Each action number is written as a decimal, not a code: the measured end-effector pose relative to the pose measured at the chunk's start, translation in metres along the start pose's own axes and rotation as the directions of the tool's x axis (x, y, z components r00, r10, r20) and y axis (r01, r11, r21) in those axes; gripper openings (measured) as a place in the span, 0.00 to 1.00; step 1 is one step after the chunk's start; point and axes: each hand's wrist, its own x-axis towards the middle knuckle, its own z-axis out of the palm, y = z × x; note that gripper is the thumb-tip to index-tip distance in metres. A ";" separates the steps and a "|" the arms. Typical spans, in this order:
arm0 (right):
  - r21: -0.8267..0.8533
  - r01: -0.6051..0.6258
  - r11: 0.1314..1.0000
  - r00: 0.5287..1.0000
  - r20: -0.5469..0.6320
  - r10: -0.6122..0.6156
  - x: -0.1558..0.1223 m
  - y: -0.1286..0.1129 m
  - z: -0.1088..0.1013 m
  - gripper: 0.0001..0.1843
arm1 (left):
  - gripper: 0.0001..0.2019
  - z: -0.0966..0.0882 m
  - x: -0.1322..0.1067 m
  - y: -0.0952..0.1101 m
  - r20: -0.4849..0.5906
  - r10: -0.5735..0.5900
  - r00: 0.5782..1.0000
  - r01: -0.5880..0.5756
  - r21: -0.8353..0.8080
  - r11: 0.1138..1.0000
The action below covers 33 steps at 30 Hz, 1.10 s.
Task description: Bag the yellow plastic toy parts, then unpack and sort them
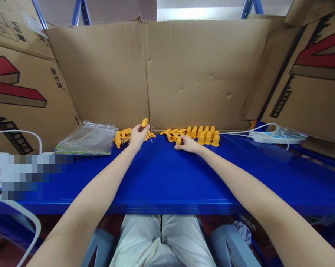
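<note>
My left hand [138,136] is raised a little over a pile of yellow plastic pieces [123,134], some with small metal chains. Its thumb and fingers pinch one yellow plastic piece [144,122], whose upper end sticks out above the fingertips. On the blue table, my right hand [190,144] has its fingers closed round a small yellow plastic cup [179,141]. Behind that hand lie several yellow T-shaped pieces [173,132]. To its right, several yellow cups [208,137] stand upside down in rows.
Clear plastic bags [89,138] are stacked at the left. A cardboard wall [200,74] closes off the back, with printed boxes [17,92] at the sides. A white power strip [278,137] with cables lies at the right. The blue table's front edge [167,208] is near my lap.
</note>
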 end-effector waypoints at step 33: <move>-0.326 0.142 0.935 0.986 -0.039 -0.163 -0.010 -0.029 -0.002 0.18 | 0.05 0.010 -0.020 0.014 0.468 -0.450 0.761 0.487 0.047 0.872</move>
